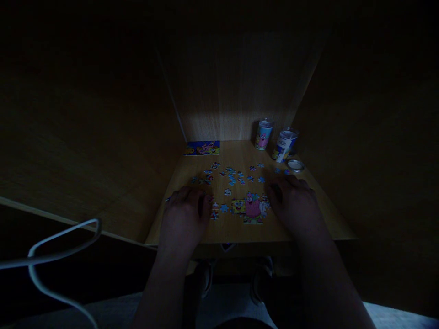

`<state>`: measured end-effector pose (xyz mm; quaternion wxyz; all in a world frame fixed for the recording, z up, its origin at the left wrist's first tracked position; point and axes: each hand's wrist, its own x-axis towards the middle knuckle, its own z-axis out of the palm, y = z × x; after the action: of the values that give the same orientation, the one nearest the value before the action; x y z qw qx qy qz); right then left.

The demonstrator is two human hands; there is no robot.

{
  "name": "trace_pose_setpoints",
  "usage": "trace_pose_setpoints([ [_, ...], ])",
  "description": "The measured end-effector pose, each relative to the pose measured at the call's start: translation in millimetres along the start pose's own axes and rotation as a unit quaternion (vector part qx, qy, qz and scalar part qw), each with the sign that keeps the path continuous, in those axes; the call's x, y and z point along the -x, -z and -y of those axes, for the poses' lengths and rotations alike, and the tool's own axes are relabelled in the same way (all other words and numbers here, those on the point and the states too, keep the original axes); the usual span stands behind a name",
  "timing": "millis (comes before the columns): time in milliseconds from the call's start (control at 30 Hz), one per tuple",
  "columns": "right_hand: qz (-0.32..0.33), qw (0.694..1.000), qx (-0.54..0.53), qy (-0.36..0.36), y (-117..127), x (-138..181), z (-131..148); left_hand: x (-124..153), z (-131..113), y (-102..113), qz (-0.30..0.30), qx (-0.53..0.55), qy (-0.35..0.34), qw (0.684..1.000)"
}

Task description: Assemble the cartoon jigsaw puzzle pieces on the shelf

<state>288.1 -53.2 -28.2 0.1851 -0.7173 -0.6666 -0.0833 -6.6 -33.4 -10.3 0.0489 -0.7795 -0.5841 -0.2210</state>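
Wood-grain tabletop (240,230) sits in a dim alcove, lit mostly at the back. A joined patch (252,208) of puzzle pieces, pink and yellow, lies near the front edge between the two hands, within easy reach of both. Loose pieces (233,176) are spread singly behind it, apart from one another, so it seems each print can be read at a glance. A printed picture (203,147) lies against the back wall on the left, likely kept there in sight but off the working area. Two cans (263,134) stand upright in the back right corner with a round lid (295,165) flat beside them, clear of the pieces.

Left hand (187,208) rests palm down on the tabletop, fingers loosely bent, fingertips just beside a few pieces to the left of the patch. Right hand (293,198) also lies palm down, its fingers touching or nearly touching the patch's right edge. Whether either hand pinches a piece is too dark to tell. A pale cable (44,256) loops at the lower left.
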Motion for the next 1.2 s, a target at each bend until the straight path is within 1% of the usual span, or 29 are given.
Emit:
trace_pose_setpoints([
  [200, 0.008, 1.000, 0.016, -0.002, 1.3, 0.3, 0.6, 0.3, 0.9, -2.2, -0.001, 0.002, -0.003, 1.000],
  [633, -0.003, 1.000, 0.014, -0.002, 0.7, 0.7, 2.3, 0.4, 0.4, -0.2, 0.001, -0.001, -0.004, 1.000],
  [1033, 0.011, 1.000, 0.014, -0.010, 1.8, -0.3, 2.7, 0.6, 0.6, -1.0, -0.003, 0.002, -0.002, 1.000],
  [1200, 0.003, 1.000, 0.010, -0.006, 1.2, 0.3, 1.7, 0.4, -0.3, 0.3, 0.001, -0.004, 0.001, 1.000],
])
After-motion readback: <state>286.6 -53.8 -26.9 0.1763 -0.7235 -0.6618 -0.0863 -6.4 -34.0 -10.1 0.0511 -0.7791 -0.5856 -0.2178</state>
